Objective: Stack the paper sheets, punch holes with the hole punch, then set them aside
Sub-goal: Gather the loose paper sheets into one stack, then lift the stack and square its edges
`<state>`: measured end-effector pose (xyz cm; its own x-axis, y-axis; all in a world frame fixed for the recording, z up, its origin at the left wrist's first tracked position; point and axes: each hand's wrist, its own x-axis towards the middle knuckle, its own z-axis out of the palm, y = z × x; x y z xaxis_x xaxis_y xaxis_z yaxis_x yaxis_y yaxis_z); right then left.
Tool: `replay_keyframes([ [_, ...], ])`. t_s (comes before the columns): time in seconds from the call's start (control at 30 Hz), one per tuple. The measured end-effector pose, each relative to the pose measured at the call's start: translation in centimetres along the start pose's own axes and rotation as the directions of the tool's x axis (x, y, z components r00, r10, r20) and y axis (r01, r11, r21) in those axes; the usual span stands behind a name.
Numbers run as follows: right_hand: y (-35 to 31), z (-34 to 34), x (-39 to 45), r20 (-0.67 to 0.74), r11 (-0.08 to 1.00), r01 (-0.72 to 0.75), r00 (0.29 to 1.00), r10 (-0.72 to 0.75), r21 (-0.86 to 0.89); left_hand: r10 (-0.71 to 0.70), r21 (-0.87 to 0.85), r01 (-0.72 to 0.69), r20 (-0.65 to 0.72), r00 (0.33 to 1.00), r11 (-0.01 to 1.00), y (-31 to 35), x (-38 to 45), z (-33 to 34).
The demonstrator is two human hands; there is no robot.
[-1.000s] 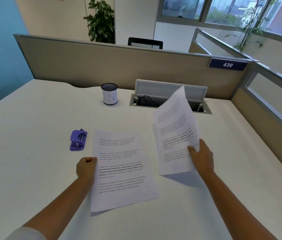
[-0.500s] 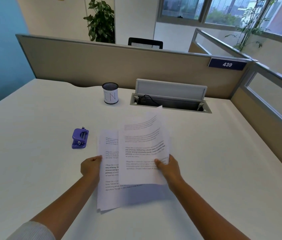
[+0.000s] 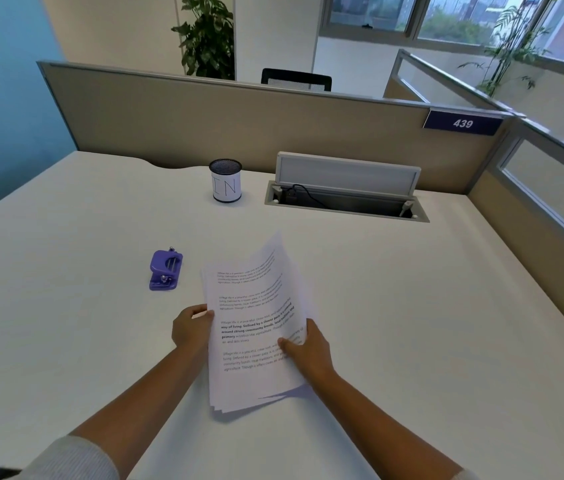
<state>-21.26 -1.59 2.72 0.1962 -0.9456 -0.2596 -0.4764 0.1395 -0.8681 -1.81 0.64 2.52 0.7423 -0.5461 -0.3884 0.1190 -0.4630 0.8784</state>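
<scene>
Left hand curled against the left edge of the paper sheets, fingers closed on the margin. Right hand clamped on the lower right edge, thumb pressed on top of the printed text. Had been apart a second earlier, right hand lifting one sheet clear to the side; brought across since and laid over the sheet on the bench. Stack roughly made, then, but not squared: far end of the top sheet curled up off the pile, near edges fanned at the bottom. Probably wanted a tap or a slide to line up the edges before punching.

Purple hole punch lay untouched on the bench, near the sheets on the left and slightly farther away, well within the left hand's reach. Mesh pen cup marked "IN" stood farther back, beside an open cable tray. Nothing lay between sheets and punch.
</scene>
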Motion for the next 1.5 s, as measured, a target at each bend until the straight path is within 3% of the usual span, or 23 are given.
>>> replay_keyframes([
  [0.37,0.7,-4.4,1.9,-0.193,0.984,-0.101,0.979,0.072,-0.144,0.03,0.029,-0.032,0.042,0.999,0.999,0.3,0.3,0.2],
  [0.53,0.6,-6.2,3.6,-0.067,0.99,-0.111,0.992,0.106,-0.091,0.218,-0.036,-0.216,0.181,0.959,0.976,2.6,-0.2,0.3],
  [0.73,-0.2,-8.0,4.5,0.064,0.965,-0.146,0.989,0.135,0.22,0.42,-0.198,-0.374,0.307,0.854,0.906,5.8,-1.9,0.3],
  [0.9,-0.5,-9.2,4.9,0.065,0.937,0.008,0.997,-0.033,0.35,0.509,-0.309,-0.421,0.317,0.8,0.853,7.4,-3.1,0.3],
  [1.0,-1.8,-9.6,4.5,-0.023,0.905,0.144,0.989,-0.147,0.4,0.545,-0.32,-0.457,0.291,0.786,0.83,7.7,-3.4,0.4],
  [1.27,-6.6,-10.7,3.1,-0.203,0.856,0.389,0.919,-0.337,0.341,0.636,-0.35,-0.56,0.156,0.756,0.751,8.8,-3.9,0.3],
  [1.5,-7.0,-10.4,2.8,-0.161,0.83,0.448,0.894,-0.418,0.332,0.709,-0.371,-0.626,0.151,0.689,0.686,8.9,-4.8,0.7],
])
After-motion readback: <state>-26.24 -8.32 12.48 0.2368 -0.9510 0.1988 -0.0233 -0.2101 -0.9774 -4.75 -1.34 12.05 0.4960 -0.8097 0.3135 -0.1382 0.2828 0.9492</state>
